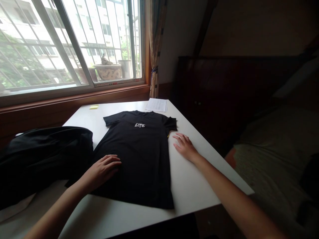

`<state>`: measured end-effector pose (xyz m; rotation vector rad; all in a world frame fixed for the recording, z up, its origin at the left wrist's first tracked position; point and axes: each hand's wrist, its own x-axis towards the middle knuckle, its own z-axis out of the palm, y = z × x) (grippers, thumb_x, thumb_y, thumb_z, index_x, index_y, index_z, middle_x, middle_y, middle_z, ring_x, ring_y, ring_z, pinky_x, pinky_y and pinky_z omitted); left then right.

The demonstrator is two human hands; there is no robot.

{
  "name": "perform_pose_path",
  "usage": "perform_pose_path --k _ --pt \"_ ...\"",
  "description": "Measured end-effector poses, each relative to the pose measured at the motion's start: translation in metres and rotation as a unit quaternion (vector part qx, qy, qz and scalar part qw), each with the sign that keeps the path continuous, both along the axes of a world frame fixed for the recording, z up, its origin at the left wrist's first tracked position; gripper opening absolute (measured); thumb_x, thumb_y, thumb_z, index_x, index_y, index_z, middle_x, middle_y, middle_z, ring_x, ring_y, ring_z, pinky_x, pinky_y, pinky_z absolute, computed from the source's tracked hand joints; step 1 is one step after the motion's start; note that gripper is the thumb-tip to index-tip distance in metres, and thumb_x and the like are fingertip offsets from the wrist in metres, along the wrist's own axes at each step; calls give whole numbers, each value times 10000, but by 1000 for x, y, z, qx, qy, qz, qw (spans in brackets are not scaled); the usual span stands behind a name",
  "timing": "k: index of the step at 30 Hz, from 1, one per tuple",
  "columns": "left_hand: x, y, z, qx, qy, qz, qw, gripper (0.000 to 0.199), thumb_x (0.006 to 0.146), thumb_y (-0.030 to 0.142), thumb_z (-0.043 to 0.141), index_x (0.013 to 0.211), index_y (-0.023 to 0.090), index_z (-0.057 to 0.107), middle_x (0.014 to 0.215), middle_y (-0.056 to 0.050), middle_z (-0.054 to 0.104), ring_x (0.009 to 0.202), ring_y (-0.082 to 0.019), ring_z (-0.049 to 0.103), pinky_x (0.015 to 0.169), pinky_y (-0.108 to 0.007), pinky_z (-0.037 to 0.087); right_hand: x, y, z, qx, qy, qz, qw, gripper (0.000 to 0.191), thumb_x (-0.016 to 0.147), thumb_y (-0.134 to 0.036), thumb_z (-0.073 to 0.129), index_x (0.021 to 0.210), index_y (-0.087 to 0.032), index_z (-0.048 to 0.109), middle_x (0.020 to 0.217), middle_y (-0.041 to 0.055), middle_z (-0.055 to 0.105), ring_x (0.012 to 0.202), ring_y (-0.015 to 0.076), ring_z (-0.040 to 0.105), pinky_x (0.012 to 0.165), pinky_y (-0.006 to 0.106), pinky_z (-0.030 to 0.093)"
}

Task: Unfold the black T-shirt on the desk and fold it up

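The black T-shirt [142, 159] lay flat on the white table [194, 189], collar at the far end. The left hand [103, 168], extended from the lower left, was positioned palm down on its left side, fingers straight and close together. The right hand [184, 147] was positioned palm down beside its right edge, fingers slightly spread and bent; contact with the tabletop could not be determined.

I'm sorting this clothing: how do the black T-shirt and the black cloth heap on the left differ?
The T-shirt lies spread flat, while the cloth heap is bunched up. The T-shirt bears a white print; the cloth heap shows none. Both are black fabric.
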<state>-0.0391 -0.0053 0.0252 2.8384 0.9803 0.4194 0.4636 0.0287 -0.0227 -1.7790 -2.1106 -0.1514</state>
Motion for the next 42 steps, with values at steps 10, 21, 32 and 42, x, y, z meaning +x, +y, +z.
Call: perform_pose_path --k 10,21,32,42 --pt "-71 -71 -11 0 -8 52 999 455 922 400 701 1362 336 604 1343 -77 626 1201 -266 617 994 -385 571 -79 -126 58 -97 191 275 937 103 976 -342 614 969 -264 681 1052 50 666 1010 213 613 919 356 503" --pt "-146 -70 -35 80 -28 148 985 382 995 468 528 1302 281 658 1259 -77 677 1096 -257 679 925 -346 584 -102 -183 57 -142 51 279 948 225 778 -263 816 926 -230 650 982 23 637 932 221 560 856 356 444" --pt "-136 -77 -33 52 9 187 981 576 879 656 636 1352 328 620 1310 -63 637 1151 -289 649 940 -378 575 -102 -200 52 2 161 244 956 154 866 -58 563 876 -211 556 821 6 575 770 164 551 714 299 415" --pt "-112 -80 -29 108 -26 164 980 422 958 589 567 1232 289 681 1155 -80 664 1043 -263 660 847 -349 585 -91 -207 45 47 112 194 973 187 835 -27 517 859 -212 513 879 50 567 845 224 546 757 383 474"
